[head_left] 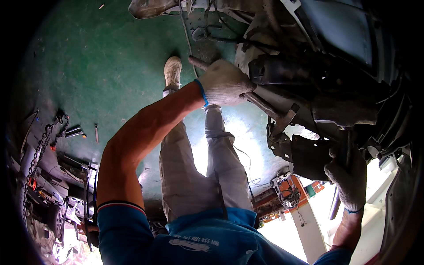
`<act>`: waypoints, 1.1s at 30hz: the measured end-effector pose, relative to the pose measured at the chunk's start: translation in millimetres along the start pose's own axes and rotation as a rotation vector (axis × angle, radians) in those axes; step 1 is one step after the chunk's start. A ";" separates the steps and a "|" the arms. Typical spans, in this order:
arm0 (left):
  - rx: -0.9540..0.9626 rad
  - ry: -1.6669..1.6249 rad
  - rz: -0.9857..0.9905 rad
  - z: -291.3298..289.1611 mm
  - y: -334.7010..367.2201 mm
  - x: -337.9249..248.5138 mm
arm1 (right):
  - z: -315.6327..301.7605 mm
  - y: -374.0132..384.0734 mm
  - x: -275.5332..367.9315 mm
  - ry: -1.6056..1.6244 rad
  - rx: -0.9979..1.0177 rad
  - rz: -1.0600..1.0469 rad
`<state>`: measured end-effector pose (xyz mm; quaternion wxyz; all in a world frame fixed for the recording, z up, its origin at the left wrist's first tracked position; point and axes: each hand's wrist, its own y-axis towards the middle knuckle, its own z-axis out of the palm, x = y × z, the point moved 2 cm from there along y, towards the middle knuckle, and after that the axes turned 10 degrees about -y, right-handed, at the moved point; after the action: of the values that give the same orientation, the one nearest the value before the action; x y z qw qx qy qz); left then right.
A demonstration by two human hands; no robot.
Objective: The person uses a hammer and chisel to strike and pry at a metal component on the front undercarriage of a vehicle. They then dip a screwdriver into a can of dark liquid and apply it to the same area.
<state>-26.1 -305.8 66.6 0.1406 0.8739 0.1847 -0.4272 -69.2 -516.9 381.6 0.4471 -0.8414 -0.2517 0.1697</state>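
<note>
1. Left hand (226,84): white knitted glove with blue-edged cuff; fingers wrapped around the handle of a hammer.
2. Hammer (266,106): slim, worn, rounded handle slanting down to the right; narrow metal head near the perforated plate.
3. Right hand (352,182): knitted glove in shadow, clenched around the dark handle of a sledgehammer.
4. Sledgehammer (346,113): blunt, blocky metal head uppermost, before dark vehicle parts; handle end protruding below the fist.
5. Perforated plate (310,157): dark, flat, angular, between the two tools.
6. Floor (115,57): smooth green surface, scuffed.
7. Chain (36,154): dark metal links, far left.
</note>
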 end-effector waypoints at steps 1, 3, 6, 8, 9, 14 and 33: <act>0.006 0.015 0.013 -1.3 1.8 -0.7 | -0.6 0.4 2.3 -0.022 0.009 0.016; 0.024 0.018 0.017 4.6 2.3 3.0 | -3.4 3.9 10.4 -0.066 0.027 0.047; 0.013 0.022 0.007 6.1 0.8 1.4 | -11.2 9.1 26.1 -0.250 0.005 0.000; -0.031 0.018 0.012 5.8 -3.5 1.2 | -7.2 10.8 20.5 -0.353 -0.138 -0.294; -0.060 0.014 0.021 5.4 -5.7 2.3 | -4.9 12.8 30.0 -0.411 -0.164 -0.374; -0.028 0.053 0.028 0.7 -1.1 -1.4 | -11.1 21.0 55.7 -0.720 0.014 -0.382; 0.058 0.017 -0.050 7.2 -12.5 -7.0 | -16.5 4.1 90.2 -0.705 -0.024 -0.389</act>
<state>-40.5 -299.0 66.8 0.1031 0.8764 0.1951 -0.4280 14.0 -477.9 381.7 0.3472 -0.6733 -0.5463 0.3573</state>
